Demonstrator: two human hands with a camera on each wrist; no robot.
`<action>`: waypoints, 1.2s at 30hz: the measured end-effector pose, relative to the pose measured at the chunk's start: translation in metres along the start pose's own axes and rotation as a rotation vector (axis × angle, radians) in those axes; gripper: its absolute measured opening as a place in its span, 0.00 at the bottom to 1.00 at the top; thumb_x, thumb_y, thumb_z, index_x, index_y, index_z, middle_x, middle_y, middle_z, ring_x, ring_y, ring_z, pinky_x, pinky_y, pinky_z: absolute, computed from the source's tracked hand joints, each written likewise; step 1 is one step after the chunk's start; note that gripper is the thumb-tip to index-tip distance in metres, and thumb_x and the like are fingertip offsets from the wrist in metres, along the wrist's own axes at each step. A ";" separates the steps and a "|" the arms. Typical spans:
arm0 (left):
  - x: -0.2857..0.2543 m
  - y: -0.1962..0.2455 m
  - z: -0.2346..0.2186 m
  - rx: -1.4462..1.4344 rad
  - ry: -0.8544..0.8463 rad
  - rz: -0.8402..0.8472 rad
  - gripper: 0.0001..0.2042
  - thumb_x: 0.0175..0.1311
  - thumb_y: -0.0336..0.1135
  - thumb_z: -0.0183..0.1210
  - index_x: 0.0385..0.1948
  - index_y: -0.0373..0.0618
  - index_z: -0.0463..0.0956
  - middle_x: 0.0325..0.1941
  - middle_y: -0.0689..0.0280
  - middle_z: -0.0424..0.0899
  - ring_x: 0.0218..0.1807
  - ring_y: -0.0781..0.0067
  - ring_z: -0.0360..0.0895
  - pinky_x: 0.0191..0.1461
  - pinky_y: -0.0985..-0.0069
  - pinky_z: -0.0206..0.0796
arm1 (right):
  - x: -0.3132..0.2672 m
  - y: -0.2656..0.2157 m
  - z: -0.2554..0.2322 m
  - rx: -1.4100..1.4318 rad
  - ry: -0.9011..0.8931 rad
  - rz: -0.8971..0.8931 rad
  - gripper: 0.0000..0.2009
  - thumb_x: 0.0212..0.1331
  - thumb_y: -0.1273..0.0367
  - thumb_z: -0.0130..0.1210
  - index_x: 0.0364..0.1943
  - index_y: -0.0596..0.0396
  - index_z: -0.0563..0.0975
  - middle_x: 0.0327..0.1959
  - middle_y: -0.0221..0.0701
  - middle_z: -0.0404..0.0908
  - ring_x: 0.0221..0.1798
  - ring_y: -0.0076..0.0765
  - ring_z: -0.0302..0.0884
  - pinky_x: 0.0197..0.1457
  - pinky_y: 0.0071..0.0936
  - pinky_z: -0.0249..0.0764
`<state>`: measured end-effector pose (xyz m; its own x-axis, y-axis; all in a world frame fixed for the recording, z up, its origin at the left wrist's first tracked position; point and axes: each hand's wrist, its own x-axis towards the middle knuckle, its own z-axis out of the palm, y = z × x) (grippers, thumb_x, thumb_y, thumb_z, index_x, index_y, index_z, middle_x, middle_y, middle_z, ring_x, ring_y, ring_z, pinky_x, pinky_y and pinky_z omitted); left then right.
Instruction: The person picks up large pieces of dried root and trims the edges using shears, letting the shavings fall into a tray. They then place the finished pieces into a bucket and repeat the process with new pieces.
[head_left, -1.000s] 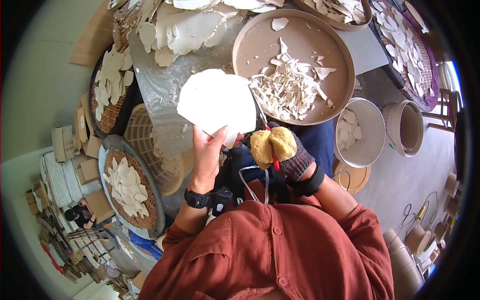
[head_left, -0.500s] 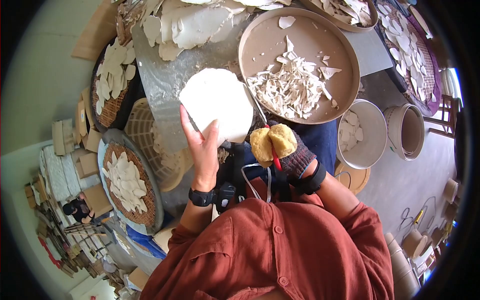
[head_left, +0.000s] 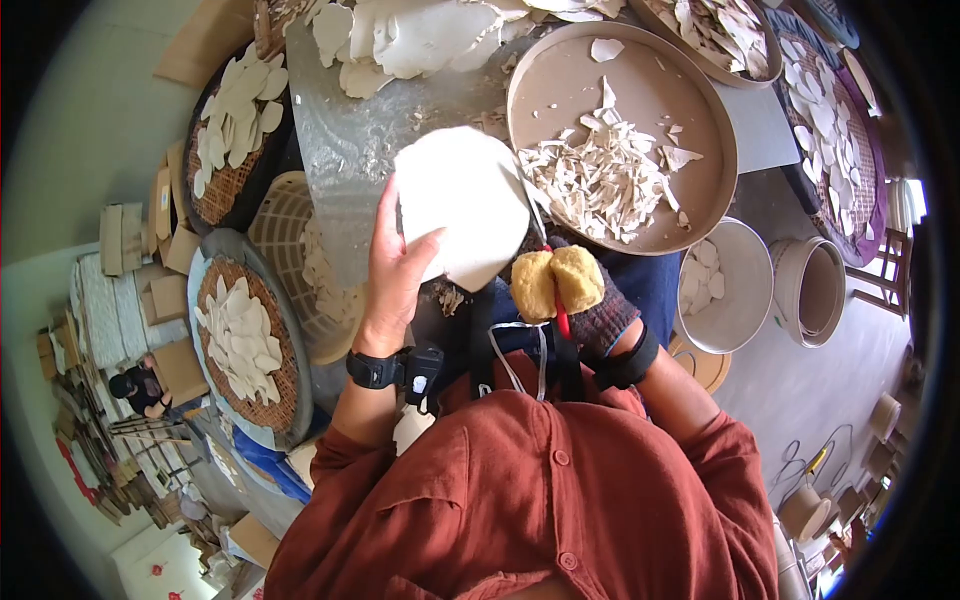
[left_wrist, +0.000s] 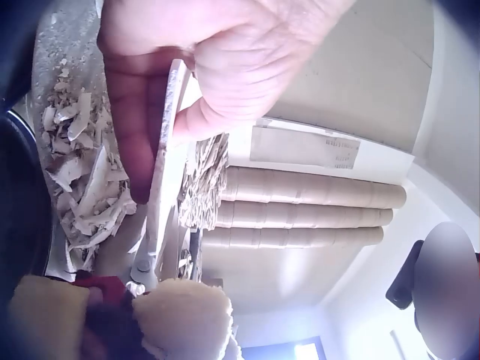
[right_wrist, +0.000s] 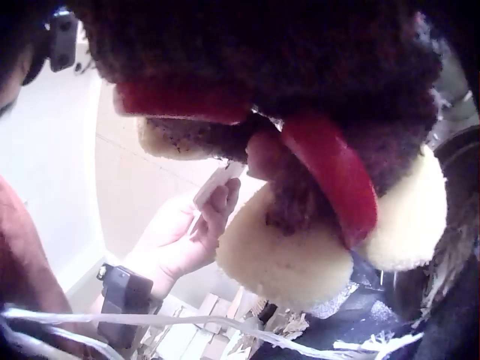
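Note:
My bare left hand (head_left: 395, 270) holds a thin, white, roughly round slab (head_left: 465, 210) by its left edge, thumb in front and fingers behind. In the left wrist view the slab (left_wrist: 166, 150) is seen edge-on between thumb and fingers. My right hand (head_left: 608, 315), in a dark knitted glove, grips scissors whose red handle (head_left: 561, 322) is wrapped in yellow foam pads (head_left: 533, 285). A metal scissor blade (head_left: 536, 205) runs along the slab's right edge. The right wrist view shows the red handle loops (right_wrist: 330, 172) around the gloved fingers.
A round tray (head_left: 728, 150) of white offcuts stands just beyond the scissors. Larger white sheets (head_left: 430, 40) lie stacked on the metal table (head_left: 350, 140). A white bucket (head_left: 755, 290) with trimmed pieces is at right. Woven trays of pieces (head_left: 240, 340) stand left.
My left hand has shifted from the slab's lower edge to its left side, and the slab has turned. The scissors stay at its right edge. The head view has shifted a little.

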<state>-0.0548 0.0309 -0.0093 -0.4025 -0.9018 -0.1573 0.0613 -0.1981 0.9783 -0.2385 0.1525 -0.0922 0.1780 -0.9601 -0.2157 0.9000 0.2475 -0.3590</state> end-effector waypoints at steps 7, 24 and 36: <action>0.003 -0.001 -0.023 0.057 -0.070 -0.014 0.36 0.55 0.19 0.54 0.66 0.40 0.45 0.66 0.58 0.56 0.65 0.69 0.58 0.66 0.72 0.53 | 0.008 -0.006 0.003 -1.031 -0.086 -0.233 0.10 0.58 0.68 0.51 0.43 0.54 0.73 0.41 0.34 0.78 0.45 0.37 0.76 0.52 0.28 0.70; -0.007 0.008 -0.049 0.037 -0.183 -0.133 0.36 0.54 0.20 0.53 0.67 0.41 0.45 0.65 0.59 0.58 0.65 0.69 0.58 0.66 0.72 0.52 | 0.024 -0.006 0.010 -1.607 -0.180 -0.451 0.10 0.47 0.70 0.57 0.36 0.55 0.76 0.34 0.35 0.79 0.39 0.42 0.77 0.43 0.32 0.73; 0.003 0.009 -0.068 0.145 -0.303 -0.178 0.37 0.52 0.21 0.55 0.66 0.40 0.47 0.67 0.60 0.55 0.68 0.70 0.53 0.68 0.73 0.47 | 0.018 0.004 -0.001 -1.337 -0.114 -0.238 0.16 0.35 0.67 0.64 0.34 0.53 0.76 0.32 0.35 0.78 0.38 0.44 0.76 0.40 0.33 0.72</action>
<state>0.0066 -0.0001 -0.0102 -0.6487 -0.6992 -0.3005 -0.1546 -0.2654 0.9516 -0.2321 0.1360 -0.0979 0.1645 -0.9860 0.0266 -0.1441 -0.0507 -0.9883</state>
